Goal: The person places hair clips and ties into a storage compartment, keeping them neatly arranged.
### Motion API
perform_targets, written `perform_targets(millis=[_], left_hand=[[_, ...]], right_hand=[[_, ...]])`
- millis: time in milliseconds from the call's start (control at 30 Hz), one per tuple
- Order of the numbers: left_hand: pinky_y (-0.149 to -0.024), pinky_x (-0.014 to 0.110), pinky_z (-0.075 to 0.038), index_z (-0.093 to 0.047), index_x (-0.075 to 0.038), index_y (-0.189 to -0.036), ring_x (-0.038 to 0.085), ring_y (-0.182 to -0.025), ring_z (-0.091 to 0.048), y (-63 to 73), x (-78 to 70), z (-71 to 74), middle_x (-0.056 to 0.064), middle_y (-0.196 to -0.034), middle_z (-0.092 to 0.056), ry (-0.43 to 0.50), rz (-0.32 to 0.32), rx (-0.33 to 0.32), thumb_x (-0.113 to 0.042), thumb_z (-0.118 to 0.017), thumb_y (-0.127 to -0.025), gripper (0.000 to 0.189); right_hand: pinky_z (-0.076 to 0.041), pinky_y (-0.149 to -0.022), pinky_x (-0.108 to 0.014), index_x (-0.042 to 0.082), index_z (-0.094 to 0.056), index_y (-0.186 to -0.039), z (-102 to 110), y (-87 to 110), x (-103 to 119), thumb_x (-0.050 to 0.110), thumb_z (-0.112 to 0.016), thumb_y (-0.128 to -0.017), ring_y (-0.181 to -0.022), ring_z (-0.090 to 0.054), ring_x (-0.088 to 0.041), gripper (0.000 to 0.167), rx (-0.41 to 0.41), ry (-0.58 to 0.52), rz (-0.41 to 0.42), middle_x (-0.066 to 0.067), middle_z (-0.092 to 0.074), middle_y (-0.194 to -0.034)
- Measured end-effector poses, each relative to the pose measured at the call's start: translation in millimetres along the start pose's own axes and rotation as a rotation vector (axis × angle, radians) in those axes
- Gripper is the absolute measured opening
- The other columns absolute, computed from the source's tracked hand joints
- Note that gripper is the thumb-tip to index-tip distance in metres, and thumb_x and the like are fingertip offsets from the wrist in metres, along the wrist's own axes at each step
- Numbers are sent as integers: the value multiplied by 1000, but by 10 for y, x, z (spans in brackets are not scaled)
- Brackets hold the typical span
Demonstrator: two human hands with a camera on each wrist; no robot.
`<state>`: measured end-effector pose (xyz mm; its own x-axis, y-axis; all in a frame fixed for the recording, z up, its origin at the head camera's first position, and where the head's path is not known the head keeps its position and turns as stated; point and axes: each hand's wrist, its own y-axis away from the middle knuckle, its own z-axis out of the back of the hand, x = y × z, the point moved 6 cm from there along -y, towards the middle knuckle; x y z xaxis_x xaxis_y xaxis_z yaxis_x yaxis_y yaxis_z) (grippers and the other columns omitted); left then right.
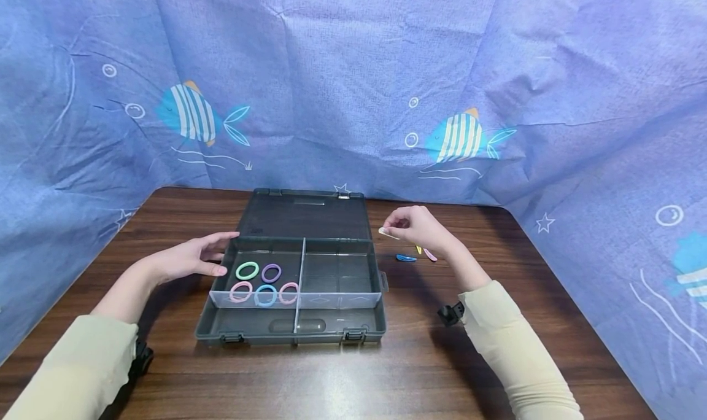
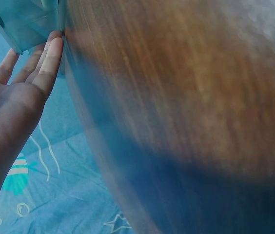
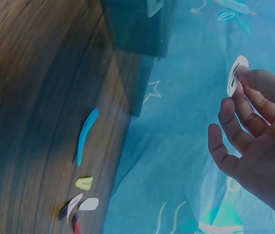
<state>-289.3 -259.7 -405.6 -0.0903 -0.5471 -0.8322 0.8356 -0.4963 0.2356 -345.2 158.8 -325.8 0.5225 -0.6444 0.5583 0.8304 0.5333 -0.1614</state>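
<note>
Behind a dark wood-grain surface [image 1: 342,383], blue cloth [image 1: 353,88] printed with striped fish. On the surface, an open dark grey box [image 1: 339,271] with the lid [image 1: 306,217] laid back at the far side, 2 compartments at the rear and 2 at the front. In the rear left compartment, 5 rings: a green ring [image 1: 238,272], a purple ring [image 1: 262,275], a blue ring [image 1: 256,296] and 2 pink rings [image 1: 280,293]. Touches the box at its left side with the left hand [image 1: 190,259], fingers extended and loose. Pinches a white clip [image 3: 233,80] between thumb and index finger of the right hand [image 1: 414,225], raised above the surface to the right of the box, near the lid. Near that hand, on the surface, a blue clip [image 1: 405,258], a yellow clip [image 1: 418,249] and a pink clip [image 1: 429,255]; from the right wrist, also a pale clip [image 3: 88,204] beside the pink and a red piece [image 3: 76,226], partly cut off. Wears pale yellow sleeves [image 1: 497,322], with 1 black device [image 1: 451,314] at each wrist.
</note>
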Motion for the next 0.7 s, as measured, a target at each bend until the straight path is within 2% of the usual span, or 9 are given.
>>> perform_targets(millis=[167,333,700], left_hand=[[-102,62,-31,-16,-12,-151,52,-133,-25,4,-3,-4,31,-151,-15,1,-1,-1,-23,-66,-89,81],[-102,62,-32,-15,-11,-151,52,-133,-25,1,-7,-3,31,-151,-15,8,-11,2,-22,-66,-89,81],[-102,61,-32,-15,-13,-152,52,-133,-26,5,-6,6,30,-151,-15,14,-7,3,-22,-66,-89,81]], right_hand=[[-50,-66,-27,15,-71,-84,-21,-32,140,19,-70,-86,-69,-61,-10,5,-34,8,49,6,-69,-77],[-51,-65,-31,16,-72,-85,-66,-46,247,18,-69,-86,-69,-60,-10,4,-60,-33,81,7,-69,-79],[-46,-57,-22,16,-74,-87,-242,-108,438,17,-72,-85,-62,-54,-6,3,-88,-72,209,8,-68,-78]])
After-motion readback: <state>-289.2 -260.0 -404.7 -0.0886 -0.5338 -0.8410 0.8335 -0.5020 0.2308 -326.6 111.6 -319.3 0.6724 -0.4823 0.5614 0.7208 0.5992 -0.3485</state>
